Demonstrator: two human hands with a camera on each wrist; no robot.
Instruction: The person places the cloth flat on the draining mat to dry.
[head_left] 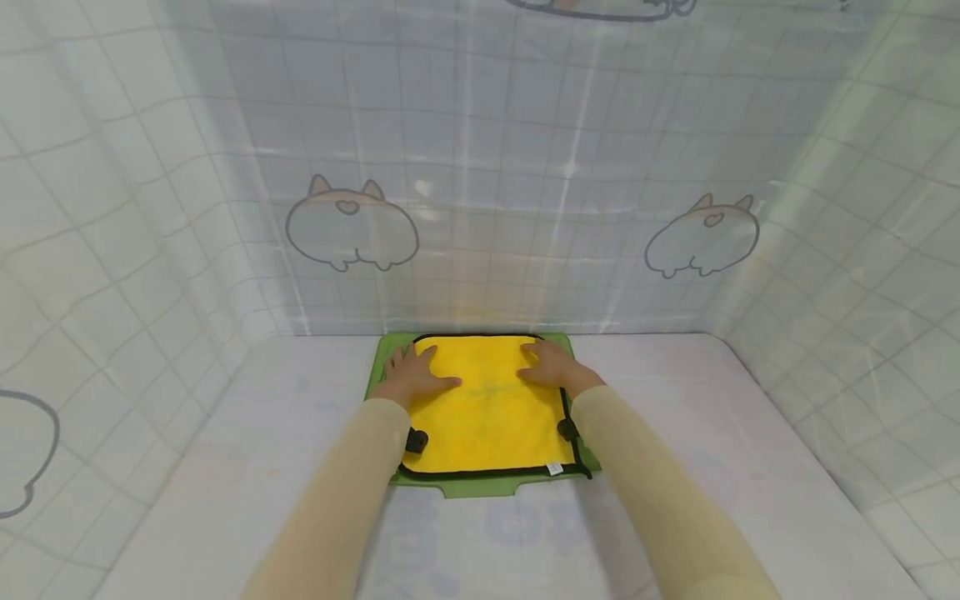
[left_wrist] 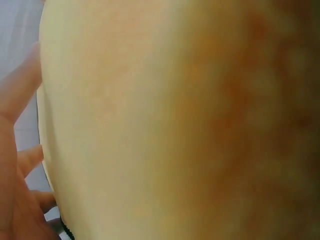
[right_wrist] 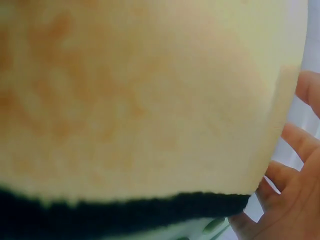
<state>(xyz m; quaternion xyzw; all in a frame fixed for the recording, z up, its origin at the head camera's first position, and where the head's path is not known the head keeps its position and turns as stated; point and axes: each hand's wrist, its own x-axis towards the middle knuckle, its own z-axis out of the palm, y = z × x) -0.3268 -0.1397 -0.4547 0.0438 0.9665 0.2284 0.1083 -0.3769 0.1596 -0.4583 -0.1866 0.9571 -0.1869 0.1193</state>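
Observation:
A yellow cloth [head_left: 487,417] with black edging lies spread over a green board [head_left: 480,487]. My left hand [head_left: 411,379] rests on the cloth's left side with its fingers spread, the thumb pointing inward. On the right side, my right hand [head_left: 555,367] touches the cloth near its far corner, its fingers also spread. Two small black tabs, a left one [head_left: 417,441] and a right one [head_left: 567,429], sit near the cloth's side edges. A white label [head_left: 554,468] shows at the near edge. In both wrist views the pale yellow cloth fills most of the picture.
The board lies on a white table [head_left: 660,400], close against the grid-patterned back curtain [head_left: 487,208]. Similar sheets hang on the left [head_left: 112,250] and on the right [head_left: 885,292]. The green board shows as a narrow rim around the cloth.

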